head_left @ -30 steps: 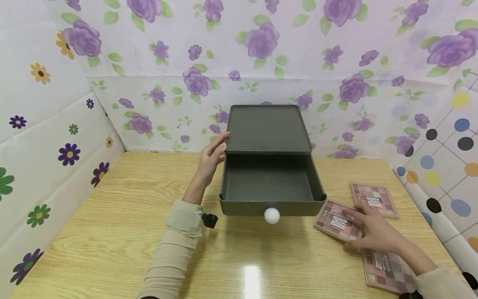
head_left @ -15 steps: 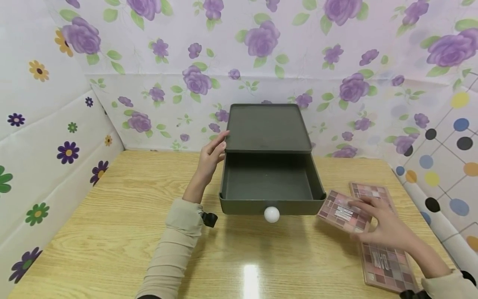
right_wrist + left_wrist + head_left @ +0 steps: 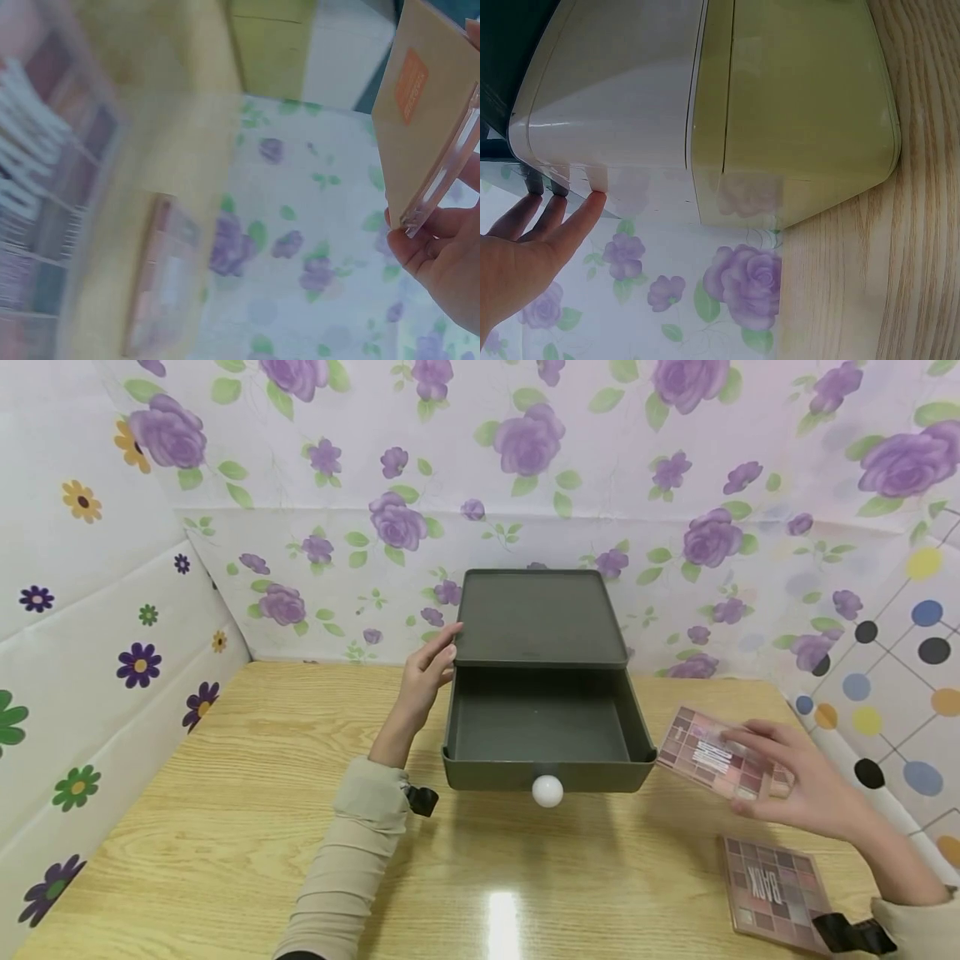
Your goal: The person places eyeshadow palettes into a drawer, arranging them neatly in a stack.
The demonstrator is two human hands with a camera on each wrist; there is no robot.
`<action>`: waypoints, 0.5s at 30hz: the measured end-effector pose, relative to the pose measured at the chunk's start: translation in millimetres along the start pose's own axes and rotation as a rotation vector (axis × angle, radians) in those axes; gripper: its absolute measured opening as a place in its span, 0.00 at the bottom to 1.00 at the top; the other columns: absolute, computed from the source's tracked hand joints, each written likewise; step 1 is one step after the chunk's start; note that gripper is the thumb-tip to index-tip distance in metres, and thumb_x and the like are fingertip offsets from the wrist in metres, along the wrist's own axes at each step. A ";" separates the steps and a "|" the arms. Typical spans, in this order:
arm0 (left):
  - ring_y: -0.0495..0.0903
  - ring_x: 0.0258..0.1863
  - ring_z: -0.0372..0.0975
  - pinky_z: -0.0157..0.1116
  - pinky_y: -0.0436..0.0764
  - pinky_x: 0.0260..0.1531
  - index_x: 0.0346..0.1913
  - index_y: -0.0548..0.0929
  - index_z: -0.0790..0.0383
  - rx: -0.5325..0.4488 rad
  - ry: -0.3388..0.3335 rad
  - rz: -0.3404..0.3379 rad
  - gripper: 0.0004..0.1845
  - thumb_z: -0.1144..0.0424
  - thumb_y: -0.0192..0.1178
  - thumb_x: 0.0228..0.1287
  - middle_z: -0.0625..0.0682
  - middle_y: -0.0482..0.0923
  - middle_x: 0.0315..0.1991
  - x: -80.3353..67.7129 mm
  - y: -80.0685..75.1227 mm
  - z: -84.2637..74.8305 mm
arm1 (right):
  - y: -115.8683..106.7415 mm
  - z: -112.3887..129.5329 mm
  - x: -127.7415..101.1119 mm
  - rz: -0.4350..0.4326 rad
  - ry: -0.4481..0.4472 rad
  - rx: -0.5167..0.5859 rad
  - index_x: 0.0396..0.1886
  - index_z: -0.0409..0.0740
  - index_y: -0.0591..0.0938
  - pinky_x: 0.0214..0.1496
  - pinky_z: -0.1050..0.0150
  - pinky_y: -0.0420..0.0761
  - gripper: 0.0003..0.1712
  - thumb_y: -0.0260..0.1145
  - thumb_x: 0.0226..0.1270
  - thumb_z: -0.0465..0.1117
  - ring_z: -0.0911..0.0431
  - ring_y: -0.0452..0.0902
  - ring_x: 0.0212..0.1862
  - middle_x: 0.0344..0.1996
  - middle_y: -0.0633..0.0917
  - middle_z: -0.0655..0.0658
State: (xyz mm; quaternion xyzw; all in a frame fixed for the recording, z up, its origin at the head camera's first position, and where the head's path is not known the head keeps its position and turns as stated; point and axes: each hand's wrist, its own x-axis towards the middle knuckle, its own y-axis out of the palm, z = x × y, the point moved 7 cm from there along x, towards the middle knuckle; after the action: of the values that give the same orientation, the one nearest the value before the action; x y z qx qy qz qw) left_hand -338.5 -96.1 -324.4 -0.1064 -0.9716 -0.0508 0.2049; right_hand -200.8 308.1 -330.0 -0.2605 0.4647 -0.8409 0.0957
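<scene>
A dark grey drawer box [image 3: 538,618] stands on the table, its drawer [image 3: 540,727] pulled out with nothing inside and a round white knob [image 3: 547,792] in front. My left hand [image 3: 420,689] rests its fingertips against the box's left side, fingers fairly straight; in the left wrist view those fingers [image 3: 577,225] touch the glossy side wall. To the right of the drawer, my right hand [image 3: 810,781] grips an eyeshadow palette [image 3: 705,752] by its right end, held above the table and tilted. The right wrist view shows the palette's plain underside [image 3: 412,127] with an orange label.
Another eyeshadow palette [image 3: 776,893] lies on the table [image 3: 247,827] at the front right. A further palette [image 3: 161,277] lies behind, mostly hidden by the right hand in the head view. Flower-printed sheets [image 3: 330,460] enclose the table's back and sides.
The right hand has lifted the eyeshadow palette off the table and carried it up and slightly to the right. The left hand and drawer box have stayed in place.
</scene>
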 end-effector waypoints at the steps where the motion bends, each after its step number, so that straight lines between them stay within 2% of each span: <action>1: 0.74 0.45 0.37 0.54 0.66 0.53 0.64 0.66 0.66 0.001 0.000 0.001 0.25 0.60 0.47 0.66 0.53 0.57 0.67 -0.1 -0.1 0.0 | -4.1 2.0 1.3 -0.007 -0.009 -0.007 0.60 0.46 0.72 0.39 0.37 0.60 0.46 0.78 0.33 0.40 0.36 0.59 0.53 0.56 0.68 0.33; 9: 0.75 0.43 0.38 0.55 0.65 0.53 0.64 0.66 0.65 0.008 0.005 0.003 0.25 0.60 0.47 0.66 0.52 0.58 0.67 0.2 0.0 -0.1 | -31.6 19.5 13.5 -0.059 -0.051 -0.053 0.61 0.49 0.72 0.41 0.37 0.58 0.48 0.79 0.30 0.40 0.42 0.58 0.55 0.57 0.68 0.37; 15: 0.73 0.48 0.43 0.55 0.65 0.53 0.64 0.67 0.65 0.008 0.005 0.002 0.26 0.58 0.48 0.65 0.52 0.58 0.67 0.5 -0.1 0.9 | -42.5 35.2 24.1 -0.069 -0.119 -0.036 0.60 0.47 0.73 0.44 0.38 0.58 0.48 0.78 0.28 0.40 0.60 0.55 0.59 0.57 0.69 0.40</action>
State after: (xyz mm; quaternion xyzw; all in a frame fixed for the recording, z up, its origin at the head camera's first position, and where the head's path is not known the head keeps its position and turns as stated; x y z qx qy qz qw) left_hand -339.3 -96.0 -325.0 -0.1064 -0.9712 -0.0470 0.2077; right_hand -199.2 295.9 -271.0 -0.3276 0.4640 -0.8182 0.0896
